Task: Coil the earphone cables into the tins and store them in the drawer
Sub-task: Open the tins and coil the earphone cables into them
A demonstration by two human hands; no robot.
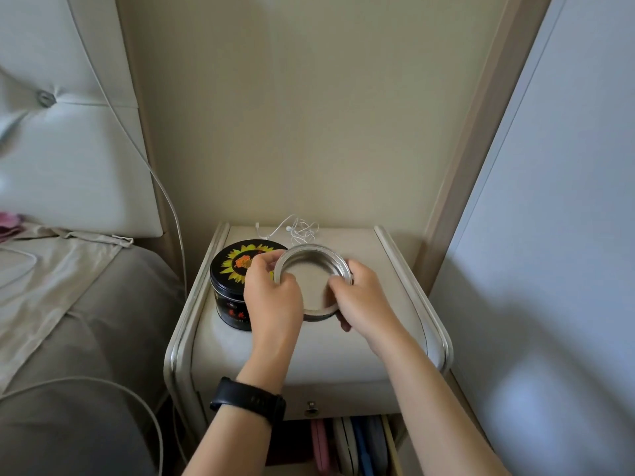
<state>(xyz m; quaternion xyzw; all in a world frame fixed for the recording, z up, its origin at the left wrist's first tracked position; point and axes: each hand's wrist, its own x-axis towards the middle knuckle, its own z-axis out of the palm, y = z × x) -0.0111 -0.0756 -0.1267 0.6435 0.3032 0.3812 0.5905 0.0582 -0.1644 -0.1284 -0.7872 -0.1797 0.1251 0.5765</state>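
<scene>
A round metal tin piece (311,269) is tilted with its shiny silver inside facing me; I cannot tell whether it is a lid or a tin body. My left hand (271,293) grips its left rim and my right hand (362,302) grips its right rim, just above the nightstand top (343,355). A closed black tin with a sunflower lid (228,273) stands just left of it, partly behind my left hand. White earphone cables (299,231) lie tangled at the back edge of the nightstand. The drawer (343,401) below is shut, and its small knob (311,408) shows.
A bed with a grey cover (68,304) and a padded headboard (68,132) lies at the left, with a white cable (165,194) hanging beside it. A pale wardrobe panel (549,235) stands at the right. Flat coloured items (350,448) stand in the shelf under the drawer.
</scene>
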